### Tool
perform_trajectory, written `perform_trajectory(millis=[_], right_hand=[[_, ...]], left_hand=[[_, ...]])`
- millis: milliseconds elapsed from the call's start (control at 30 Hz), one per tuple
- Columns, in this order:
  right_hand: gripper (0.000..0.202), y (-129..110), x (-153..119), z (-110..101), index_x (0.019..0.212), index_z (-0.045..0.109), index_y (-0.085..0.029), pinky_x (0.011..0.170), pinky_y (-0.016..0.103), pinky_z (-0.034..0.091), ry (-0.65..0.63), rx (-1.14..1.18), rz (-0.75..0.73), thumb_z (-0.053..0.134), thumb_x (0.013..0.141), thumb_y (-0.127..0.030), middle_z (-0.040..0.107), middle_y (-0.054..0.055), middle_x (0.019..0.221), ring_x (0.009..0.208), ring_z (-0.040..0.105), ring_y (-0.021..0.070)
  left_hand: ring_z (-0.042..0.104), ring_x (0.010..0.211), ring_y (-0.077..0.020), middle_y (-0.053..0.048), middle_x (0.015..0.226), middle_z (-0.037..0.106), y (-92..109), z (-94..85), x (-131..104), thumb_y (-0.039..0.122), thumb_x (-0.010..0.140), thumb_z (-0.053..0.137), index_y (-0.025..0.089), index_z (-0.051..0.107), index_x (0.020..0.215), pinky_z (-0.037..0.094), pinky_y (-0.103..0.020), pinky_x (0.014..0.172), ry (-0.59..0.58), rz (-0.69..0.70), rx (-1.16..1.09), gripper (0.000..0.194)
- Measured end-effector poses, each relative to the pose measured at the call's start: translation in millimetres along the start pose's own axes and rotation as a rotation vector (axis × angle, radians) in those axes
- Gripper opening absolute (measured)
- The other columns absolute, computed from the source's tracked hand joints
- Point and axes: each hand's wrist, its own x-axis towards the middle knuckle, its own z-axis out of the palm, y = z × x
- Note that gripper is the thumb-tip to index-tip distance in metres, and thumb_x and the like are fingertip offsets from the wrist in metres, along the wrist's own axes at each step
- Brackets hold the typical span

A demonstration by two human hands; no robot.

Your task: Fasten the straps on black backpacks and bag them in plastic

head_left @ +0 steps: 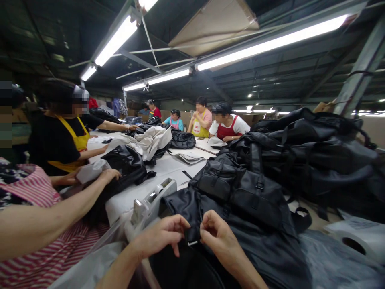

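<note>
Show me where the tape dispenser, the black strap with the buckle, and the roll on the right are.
tape dispenser (153, 198), head view, on its grey body.
black strap (194, 224), head view, between both hands, above the buckle.
white roll (359, 237), head view, on its flat end.

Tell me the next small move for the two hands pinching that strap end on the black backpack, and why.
Probably feed the strap a little further through its small metal buckle. The left hand and right hand both pinch the strap end just above the black backpack, and the buckle sits between the fingertips, so the work looks unfinished there.
</note>
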Motion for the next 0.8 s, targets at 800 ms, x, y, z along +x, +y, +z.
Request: perform_trajectory(millis=[800], right_hand=[[0.005,-4.3,-0.9,-9.0,0.073,0.041,-0.024,0.056,0.025,0.035,-0.02,-0.115,-0.032,0.046,0.072,-0.022,0.043,-0.007,0.064,0.059,0.044,0.0123]], left_hand=[[0.026,0.037,-0.0038,0.008,0.056,0.046,4.1,25.3,-1.3,0.03,0.061,0.061,0.016,0.064,0.077,0.016,-0.018,0.033,0.182,-0.172,0.09,0.021]])
